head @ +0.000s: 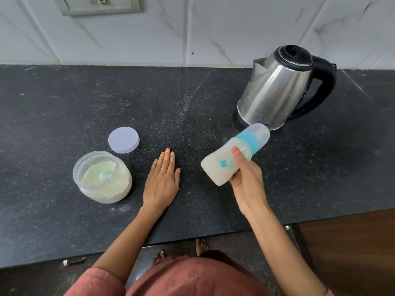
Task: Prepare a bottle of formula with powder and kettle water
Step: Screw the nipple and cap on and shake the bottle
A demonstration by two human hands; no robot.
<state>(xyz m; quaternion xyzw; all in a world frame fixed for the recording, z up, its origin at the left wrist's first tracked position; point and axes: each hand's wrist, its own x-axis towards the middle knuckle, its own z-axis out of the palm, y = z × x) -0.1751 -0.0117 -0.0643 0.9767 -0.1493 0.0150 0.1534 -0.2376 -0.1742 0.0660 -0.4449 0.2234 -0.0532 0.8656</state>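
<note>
Right grip (245,178) is wrapped round the bottle (222,167), thumb across its front and fingers curled behind. The bottle is tilted, its base low toward the left and its teal collar (249,142) and clear cap (261,133) pointing up and away. A cloudy, pale liquid fills the body. Just beyond this grip, past the cap, stands the steel kettle (275,88) with its black handle turned to the right and its lid closed.

Left of the right grip, the left grip (162,178) lies palm down on the dark speckled bench (192,107), fingers straight and close together, holding nothing. To the left of that grip sits the open jar (121,189) of pale powder, a blue scoop (104,175) lying in it. The jar's lid (123,139) rests flat on the bench just behind the jar, apart from it. Farther back, a white tiled wall (235,28) carries a socket plate (98,5).
</note>
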